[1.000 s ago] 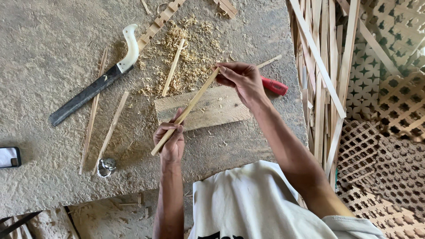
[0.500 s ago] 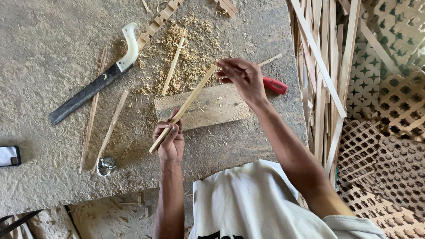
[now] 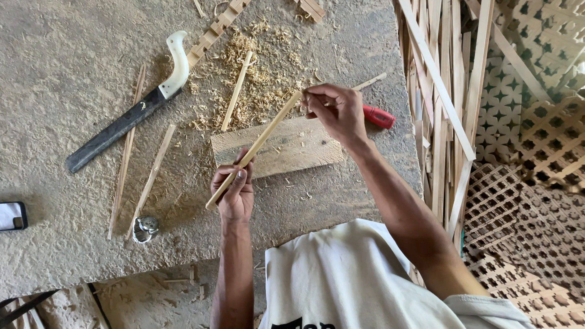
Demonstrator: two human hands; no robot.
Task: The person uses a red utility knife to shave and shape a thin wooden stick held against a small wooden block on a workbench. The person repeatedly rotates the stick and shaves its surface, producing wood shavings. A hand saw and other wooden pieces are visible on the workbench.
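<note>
A thin bamboo strip [image 3: 262, 141] slants from lower left to upper right above a flat wooden board [image 3: 298, 149] on the concrete slab. My left hand [image 3: 233, 192] grips the strip's lower end. My right hand [image 3: 336, 111] pinches its upper end between thumb and fingers. A red-handled tool [image 3: 379, 116] lies on the slab just behind my right hand, partly hidden by it.
A large knife [image 3: 131, 116] with a white handle and dark blade lies at the left. Loose bamboo strips [image 3: 151, 176] and a pile of shavings [image 3: 262, 79] cover the slab. A small metal object [image 3: 145, 228] and a phone [image 3: 12, 215] sit lower left. Woven lattice panels [image 3: 530, 183] and long slats [image 3: 445, 103] stand at right.
Both hands have shifted slightly along the strip, my left hand a little lower and my right hand a little higher; the strip stays held between them.
</note>
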